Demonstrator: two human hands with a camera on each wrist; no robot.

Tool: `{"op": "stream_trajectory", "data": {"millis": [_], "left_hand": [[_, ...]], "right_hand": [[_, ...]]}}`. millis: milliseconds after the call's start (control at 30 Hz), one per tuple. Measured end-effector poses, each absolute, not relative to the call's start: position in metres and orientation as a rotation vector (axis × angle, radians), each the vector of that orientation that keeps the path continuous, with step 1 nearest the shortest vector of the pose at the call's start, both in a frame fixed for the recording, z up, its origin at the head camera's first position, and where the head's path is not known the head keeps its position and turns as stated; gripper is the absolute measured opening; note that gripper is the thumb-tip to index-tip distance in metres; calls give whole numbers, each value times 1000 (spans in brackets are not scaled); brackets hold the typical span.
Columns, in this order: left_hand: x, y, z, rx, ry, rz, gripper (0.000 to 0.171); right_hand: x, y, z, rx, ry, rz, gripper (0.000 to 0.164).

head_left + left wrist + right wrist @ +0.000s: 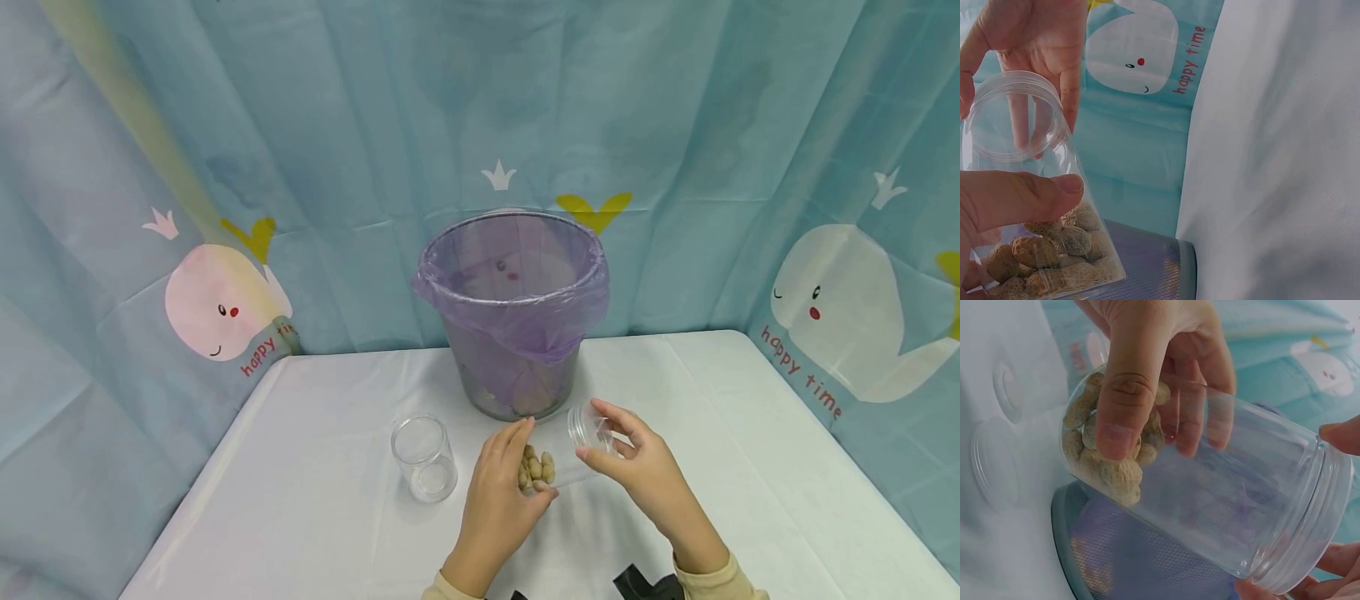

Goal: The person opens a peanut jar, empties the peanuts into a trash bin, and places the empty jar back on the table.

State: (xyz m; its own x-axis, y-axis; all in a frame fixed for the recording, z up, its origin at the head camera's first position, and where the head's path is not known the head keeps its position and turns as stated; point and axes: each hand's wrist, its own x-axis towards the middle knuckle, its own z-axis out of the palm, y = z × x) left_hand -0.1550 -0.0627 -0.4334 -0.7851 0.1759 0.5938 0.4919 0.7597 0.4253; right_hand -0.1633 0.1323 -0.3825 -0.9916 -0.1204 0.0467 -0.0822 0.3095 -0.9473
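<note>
A clear plastic jar point(1210, 481) lies tipped on its side between the two hands, peanuts point(1119, 475) gathered at its base end. Thumb and fingers of the left hand point(498, 492) wrap round that base end, with the thumb across the wall over the peanuts. At the other end, the right hand point(637, 454) grips the round, ringed mouth end between thumb and fingers. Through the clear mouth end, right-hand fingers show in the left wrist view. Left of the hands, a second clear jar point(423, 458) stands upright on the table.
Behind the hands stands a mesh bin point(487, 379) with a purple liner bag point(525, 321) folded over its rim. A white-covered table point(300, 500) lies beneath. Blue printed curtains point(360, 167) hang round the back and sides. Black straps point(648, 583) show at the lower edge.
</note>
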Motion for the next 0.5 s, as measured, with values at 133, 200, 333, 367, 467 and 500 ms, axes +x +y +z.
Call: {"op": "stream_trajectory", "data": {"millis": [133,200,333,367,467,500], "left_hand": [[-155,-62,-433,-504,-2423,-793,93],[-154,-62,-432,-504,-2422,-800,93],[-154,-62,-433,-505,-2421,-805,92],[-154,-62,-433,-507,-2419,-802,92],[-154,-63,-433,-514,-2416,-795,93],[-154,-63,-433,-515,-2417,-795,93]], "right_hand": [[-163,134,-381,-242,2495,-1842,69],[-163,135,-381,-251,2487,-1853,69],[-163,136,-381,-257,2480,-1866,68],[-163,136,-381,-260,2480,-1867,68],[-163,138,-380,-263,2481,-1872,67],[-163,138,-380,-264,2488,-1872,67]]}}
